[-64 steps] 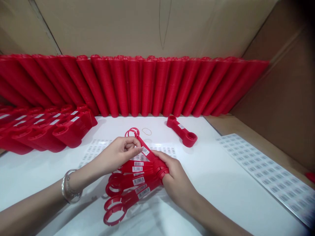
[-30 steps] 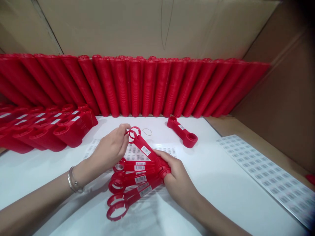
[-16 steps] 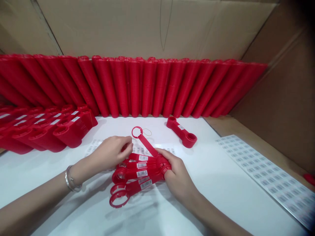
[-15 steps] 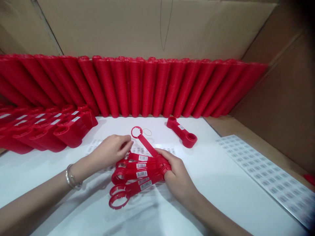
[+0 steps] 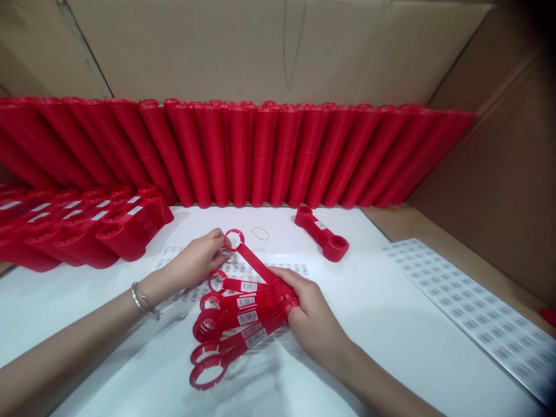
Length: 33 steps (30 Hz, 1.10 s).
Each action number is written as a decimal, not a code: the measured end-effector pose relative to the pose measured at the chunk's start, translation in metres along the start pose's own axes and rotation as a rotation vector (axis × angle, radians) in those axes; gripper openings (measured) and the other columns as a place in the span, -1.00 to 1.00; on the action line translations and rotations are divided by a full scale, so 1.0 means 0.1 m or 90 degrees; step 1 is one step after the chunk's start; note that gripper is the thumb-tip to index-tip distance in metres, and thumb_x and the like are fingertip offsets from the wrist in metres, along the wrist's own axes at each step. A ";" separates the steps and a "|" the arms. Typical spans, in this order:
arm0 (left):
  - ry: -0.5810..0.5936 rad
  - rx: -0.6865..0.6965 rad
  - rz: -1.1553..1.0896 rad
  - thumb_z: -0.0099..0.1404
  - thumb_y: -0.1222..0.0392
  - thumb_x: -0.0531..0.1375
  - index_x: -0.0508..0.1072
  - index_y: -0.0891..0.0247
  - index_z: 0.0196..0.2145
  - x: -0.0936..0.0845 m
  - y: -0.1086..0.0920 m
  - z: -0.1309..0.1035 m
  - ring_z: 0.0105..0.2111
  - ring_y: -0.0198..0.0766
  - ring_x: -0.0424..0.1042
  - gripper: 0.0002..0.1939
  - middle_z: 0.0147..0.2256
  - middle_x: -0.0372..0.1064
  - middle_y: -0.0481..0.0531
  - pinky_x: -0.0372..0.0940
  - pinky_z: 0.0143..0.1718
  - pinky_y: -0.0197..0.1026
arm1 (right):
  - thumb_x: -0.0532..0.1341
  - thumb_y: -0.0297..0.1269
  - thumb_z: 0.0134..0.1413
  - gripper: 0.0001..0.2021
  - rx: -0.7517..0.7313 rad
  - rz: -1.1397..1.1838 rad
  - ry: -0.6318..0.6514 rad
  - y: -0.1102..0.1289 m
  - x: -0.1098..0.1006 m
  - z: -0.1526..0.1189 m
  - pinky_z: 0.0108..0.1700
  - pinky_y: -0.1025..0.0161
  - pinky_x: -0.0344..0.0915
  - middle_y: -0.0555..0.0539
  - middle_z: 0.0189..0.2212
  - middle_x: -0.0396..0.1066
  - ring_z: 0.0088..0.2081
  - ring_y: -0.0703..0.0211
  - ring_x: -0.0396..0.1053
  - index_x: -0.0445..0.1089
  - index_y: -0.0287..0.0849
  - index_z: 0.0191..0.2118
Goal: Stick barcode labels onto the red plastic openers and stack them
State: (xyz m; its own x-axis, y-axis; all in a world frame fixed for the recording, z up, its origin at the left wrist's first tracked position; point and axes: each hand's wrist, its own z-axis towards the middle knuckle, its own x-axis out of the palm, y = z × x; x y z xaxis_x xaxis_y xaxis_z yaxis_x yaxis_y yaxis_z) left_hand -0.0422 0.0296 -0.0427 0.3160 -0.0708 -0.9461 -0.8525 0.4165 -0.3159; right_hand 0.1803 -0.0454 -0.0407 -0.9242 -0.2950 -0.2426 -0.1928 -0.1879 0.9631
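My right hand [image 5: 315,313] grips a fan of several flat red plastic links [image 5: 234,318], each with a ring at its end. Its fingers wrap around their stacked right ends. White barcode labels [image 5: 247,317] sit on the lower links. The topmost link [image 5: 256,263] points up and left and shows no label. Over a sheet of barcode labels [image 5: 174,260] on the table, my left hand [image 5: 200,258] has its fingers curled together beside that link's ring. The ring partly covers the fingertips, and anything between them is too small to make out.
A tied-looking stack of labelled red links [image 5: 321,231] lies behind the hands, near a thin rubber band [image 5: 260,233]. Tall red stacks [image 5: 260,156] line the cardboard wall [image 5: 243,52]. Labelled stacks [image 5: 125,231] stand at left; another label sheet [image 5: 469,313] lies at right on the white table [image 5: 391,359].
My left hand has shifted slightly down and left, over the label sheet. The fan of links in my right hand has tilted and moved a little down and left, its top ring now overlapping my left fingertips.
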 end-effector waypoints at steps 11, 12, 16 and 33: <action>0.150 -0.037 -0.339 0.20 0.01 0.09 0.34 0.27 -0.44 -0.43 -0.17 -0.09 -0.62 -0.43 0.08 -0.74 -0.63 0.06 -0.17 0.00 -0.60 -0.36 | -0.06 -0.71 -0.25 -0.35 0.017 0.000 -0.011 0.00 0.00 0.00 -0.11 0.12 0.33 -0.03 -0.13 0.42 -0.14 0.13 0.35 0.36 -0.06 -0.01; 0.149 -0.045 -0.353 0.20 0.01 0.09 0.34 0.27 -0.44 -0.44 -0.25 -0.12 -0.64 -0.44 0.02 -0.75 -0.65 -0.01 -0.19 -0.04 -0.62 -0.36 | -0.06 -0.71 -0.25 -0.35 0.010 -0.007 -0.003 0.00 0.00 0.00 -0.11 0.11 0.32 -0.03 -0.13 0.42 -0.14 0.13 0.35 0.36 -0.06 -0.01; 0.143 -0.070 -0.391 0.21 0.03 0.08 0.35 0.28 -0.44 -0.36 -0.54 -0.19 -0.67 -0.45 -0.07 -0.75 -0.69 -0.12 -0.22 -0.13 -0.64 -0.35 | -0.05 -0.71 -0.24 -0.34 -0.012 -0.032 0.027 0.02 0.02 -0.01 -0.10 0.10 0.30 -0.03 -0.14 0.42 -0.13 0.11 0.34 0.35 -0.04 0.00; 0.070 -0.161 -0.426 0.18 -0.04 0.09 0.36 0.29 -0.44 -0.16 -0.59 -0.18 -0.71 -0.46 -0.08 -0.69 -0.73 -0.07 -0.23 -0.18 -0.68 -0.36 | -0.04 -0.69 -0.22 -0.37 0.004 0.015 0.041 0.08 0.02 -0.03 -0.12 0.13 0.30 -0.01 -0.17 0.43 -0.21 0.16 0.34 0.37 -0.02 -0.03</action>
State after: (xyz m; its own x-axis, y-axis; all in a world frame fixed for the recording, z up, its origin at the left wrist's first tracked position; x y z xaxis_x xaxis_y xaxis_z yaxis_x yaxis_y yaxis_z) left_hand -0.0041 -0.0099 -0.0101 0.7714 -0.3331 -0.5423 -0.5658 0.0310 -0.8239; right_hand 0.1778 -0.0506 -0.0339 -0.9052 -0.3598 -0.2261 -0.1728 -0.1746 0.9694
